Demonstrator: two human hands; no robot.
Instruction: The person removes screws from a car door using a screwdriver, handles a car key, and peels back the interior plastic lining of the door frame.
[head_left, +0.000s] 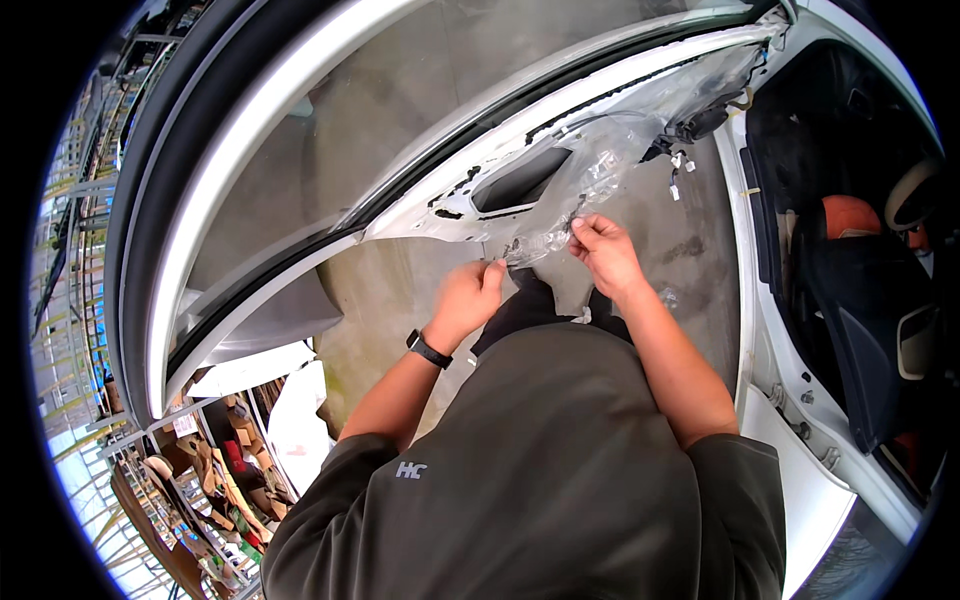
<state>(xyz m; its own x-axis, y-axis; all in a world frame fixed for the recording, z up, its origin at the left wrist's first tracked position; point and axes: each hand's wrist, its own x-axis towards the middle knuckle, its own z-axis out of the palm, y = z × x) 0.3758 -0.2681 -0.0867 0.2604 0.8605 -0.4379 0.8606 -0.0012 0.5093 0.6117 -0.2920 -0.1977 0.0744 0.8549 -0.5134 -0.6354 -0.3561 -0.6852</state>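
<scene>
A clear, crumpled plastic sheet (545, 242) stretches between my two hands, its upper part running along the bare inner side of an open white car door (420, 210). At its lower left edge, my left hand (470, 297), with a dark watch on the wrist, is closed with thumb and finger pinched on the film. Slightly higher and to the right, my right hand (606, 256) pinches another part of the sheet, fingers curled. A dark opening (522, 182) shows in the door's white metal panel, with black sealant patches beside it. What lies inside each pinch is mostly hidden.
Loose wires with white connectors (678, 165) hang from the door's far end. To the right is the car's open doorway with a dark seat (850, 290). A cart or shelf of cardboard and scrap (235, 460) stands at lower left. Grey concrete floor (390, 290) lies below.
</scene>
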